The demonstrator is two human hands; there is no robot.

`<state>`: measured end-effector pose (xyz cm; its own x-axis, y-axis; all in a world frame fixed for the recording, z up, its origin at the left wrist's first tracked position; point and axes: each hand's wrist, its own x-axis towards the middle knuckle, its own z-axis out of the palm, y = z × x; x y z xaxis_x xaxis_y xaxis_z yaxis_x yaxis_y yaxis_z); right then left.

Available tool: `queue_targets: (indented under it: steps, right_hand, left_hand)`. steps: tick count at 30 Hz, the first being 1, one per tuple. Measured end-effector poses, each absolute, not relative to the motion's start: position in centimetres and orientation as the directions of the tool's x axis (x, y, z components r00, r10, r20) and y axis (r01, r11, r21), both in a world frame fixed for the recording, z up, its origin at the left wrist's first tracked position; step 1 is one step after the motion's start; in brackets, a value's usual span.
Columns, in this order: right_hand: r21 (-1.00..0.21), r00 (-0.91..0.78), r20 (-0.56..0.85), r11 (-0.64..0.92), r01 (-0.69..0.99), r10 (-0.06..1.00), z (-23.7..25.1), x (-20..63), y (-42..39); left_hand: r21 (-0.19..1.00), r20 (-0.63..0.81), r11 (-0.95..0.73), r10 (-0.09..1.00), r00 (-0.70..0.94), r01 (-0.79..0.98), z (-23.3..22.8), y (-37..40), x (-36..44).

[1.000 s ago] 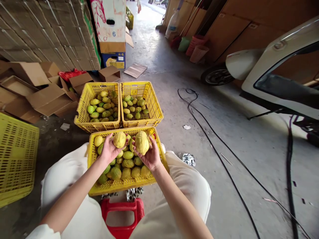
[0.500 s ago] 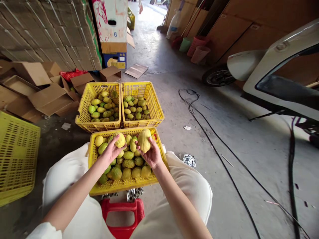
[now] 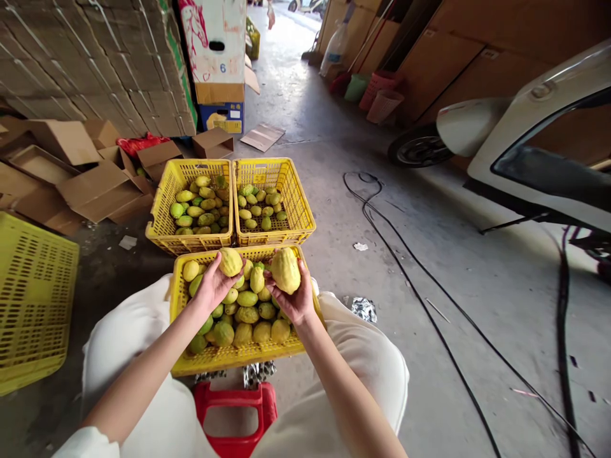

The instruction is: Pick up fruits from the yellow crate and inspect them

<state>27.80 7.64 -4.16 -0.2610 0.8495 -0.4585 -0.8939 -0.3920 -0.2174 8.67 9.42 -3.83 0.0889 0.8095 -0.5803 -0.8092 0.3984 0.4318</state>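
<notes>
My left hand is closed round a yellow, rounded fruit, held above the near yellow crate. In my right hand is a larger, paler yellow fruit with a ribbed, citron-like skin, fingers wrapped round its lower part. Below both hands, the near crate is well filled with oval green and yellow fruits. Beyond it stand two more yellow crates side by side: the left one holds many similar fruits, the right one a smaller number.
A yellow crate stands at the left. Cardboard boxes lie heaped behind it. A red plastic stool is between my legs. Black cables cross the floor at right, near a parked scooter. Crumpled foil lies by my right knee.
The fruit in my right hand has turned and shifted slightly to the right. The left-hand fruit has risen a little and turned in the fingers. The crates' contents look the same.
</notes>
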Motion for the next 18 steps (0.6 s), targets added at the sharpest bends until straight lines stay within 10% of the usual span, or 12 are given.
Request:
queue_targets:
  steps: [18]
  right_hand:
    - [-0.291, -0.299, -0.390, -0.424, -0.857, 0.871, -5.2, 28.5, 7.5]
  left_hand:
    - [0.496, -0.572, 0.431, 0.816, 0.090, -0.753, -3.3, 9.4, 8.5]
